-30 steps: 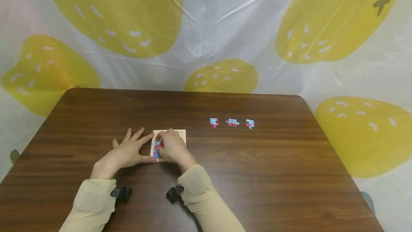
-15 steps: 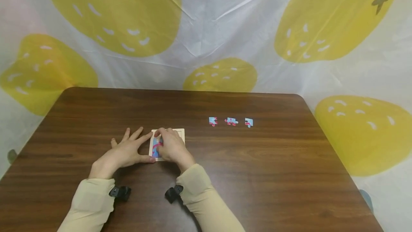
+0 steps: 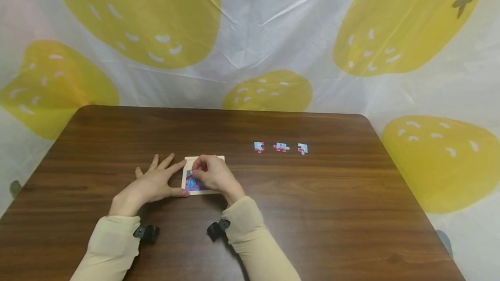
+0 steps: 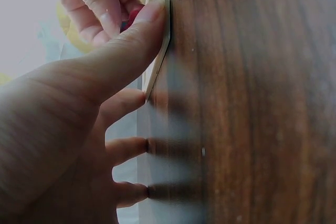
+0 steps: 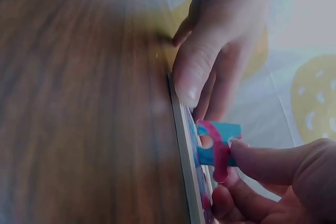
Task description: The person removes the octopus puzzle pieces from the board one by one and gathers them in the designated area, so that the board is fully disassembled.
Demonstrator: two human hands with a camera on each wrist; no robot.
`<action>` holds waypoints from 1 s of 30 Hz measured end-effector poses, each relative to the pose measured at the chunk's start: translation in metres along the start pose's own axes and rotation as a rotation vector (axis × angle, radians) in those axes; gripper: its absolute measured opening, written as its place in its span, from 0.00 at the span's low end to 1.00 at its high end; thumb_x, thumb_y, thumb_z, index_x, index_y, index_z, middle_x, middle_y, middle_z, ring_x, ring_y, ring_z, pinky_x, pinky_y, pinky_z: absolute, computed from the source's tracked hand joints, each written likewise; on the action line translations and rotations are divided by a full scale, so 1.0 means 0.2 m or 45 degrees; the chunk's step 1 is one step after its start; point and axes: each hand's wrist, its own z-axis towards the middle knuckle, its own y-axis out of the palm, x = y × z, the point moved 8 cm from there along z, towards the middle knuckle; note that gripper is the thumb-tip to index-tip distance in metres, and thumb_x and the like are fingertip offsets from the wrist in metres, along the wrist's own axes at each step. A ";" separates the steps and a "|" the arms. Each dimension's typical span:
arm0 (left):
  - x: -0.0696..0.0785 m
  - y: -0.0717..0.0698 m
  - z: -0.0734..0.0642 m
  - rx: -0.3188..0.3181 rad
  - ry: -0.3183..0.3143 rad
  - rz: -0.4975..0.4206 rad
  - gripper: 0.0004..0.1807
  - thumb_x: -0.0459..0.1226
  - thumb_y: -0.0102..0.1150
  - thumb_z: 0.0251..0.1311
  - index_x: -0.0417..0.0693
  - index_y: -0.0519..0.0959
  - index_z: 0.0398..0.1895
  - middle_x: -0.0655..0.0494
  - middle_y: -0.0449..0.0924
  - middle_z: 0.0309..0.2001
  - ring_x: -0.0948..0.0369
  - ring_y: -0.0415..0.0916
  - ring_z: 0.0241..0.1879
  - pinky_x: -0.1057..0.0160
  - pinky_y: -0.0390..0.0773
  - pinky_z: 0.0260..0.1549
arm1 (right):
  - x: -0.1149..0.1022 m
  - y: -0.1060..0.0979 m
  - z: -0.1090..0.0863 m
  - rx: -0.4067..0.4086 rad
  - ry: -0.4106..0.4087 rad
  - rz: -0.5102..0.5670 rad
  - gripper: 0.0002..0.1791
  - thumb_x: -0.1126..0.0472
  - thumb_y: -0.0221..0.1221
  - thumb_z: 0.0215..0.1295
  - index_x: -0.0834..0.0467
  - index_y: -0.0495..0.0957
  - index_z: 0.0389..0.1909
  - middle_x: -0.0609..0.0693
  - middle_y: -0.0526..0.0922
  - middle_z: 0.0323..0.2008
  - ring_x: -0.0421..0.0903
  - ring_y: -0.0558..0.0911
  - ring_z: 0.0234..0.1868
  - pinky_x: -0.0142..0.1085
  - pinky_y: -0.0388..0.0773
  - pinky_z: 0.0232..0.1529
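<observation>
A wooden puzzle tray point(image 3: 203, 193) lies flat on the table, with blue and pink pieces point(image 3: 191, 183) in its lower part. My left hand point(image 3: 150, 185) spreads its fingers at the tray's left side; its thumb and index finger touch the edge. Just over the tray, my right hand point(image 3: 216, 176) pinches a puzzle piece point(image 5: 216, 149) between thumb and fingers. That piece is blue with a pink band and is tilted up from the tray in the right wrist view. The right hand hides much of the tray's right side.
Three loose puzzle pieces sit in a row farther back on the brown table point(image 3: 332, 185): a left one point(image 3: 259, 146), a middle one point(image 3: 281, 147) and a right one point(image 3: 302, 148). A lemon-patterned cloth point(image 3: 250, 34) hangs behind the table.
My right hand has shifted slightly right with the pinched piece, uncovering bare tray at the upper left and the pieces below. My left hand has stayed at the tray's edge.
</observation>
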 end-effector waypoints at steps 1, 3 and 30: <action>0.00 0.00 0.00 0.000 -0.001 0.000 0.55 0.67 0.63 0.49 0.51 0.56 0.76 0.34 0.41 0.76 0.28 0.29 0.70 0.18 0.32 0.52 | 0.00 0.00 0.00 0.007 -0.011 0.000 0.03 0.66 0.64 0.62 0.56 0.79 0.32 0.43 0.76 0.23 0.37 0.73 0.27 0.29 0.70 0.31; 0.00 0.00 0.00 0.002 0.000 -0.001 0.55 0.67 0.63 0.49 0.51 0.56 0.76 0.34 0.41 0.75 0.28 0.29 0.70 0.18 0.32 0.52 | 0.00 -0.01 0.00 0.028 -0.023 0.006 0.04 0.68 0.63 0.62 0.57 0.79 0.35 0.43 0.76 0.23 0.37 0.74 0.27 0.29 0.70 0.31; 0.03 0.08 0.04 -0.003 -0.001 -0.001 0.55 0.67 0.63 0.49 0.54 0.56 0.77 0.37 0.41 0.76 0.30 0.29 0.71 0.19 0.31 0.53 | 0.32 -0.49 -0.18 0.239 0.158 0.376 0.05 0.67 0.64 0.63 0.61 0.85 0.39 0.51 0.83 0.28 0.46 0.79 0.26 0.38 0.78 0.29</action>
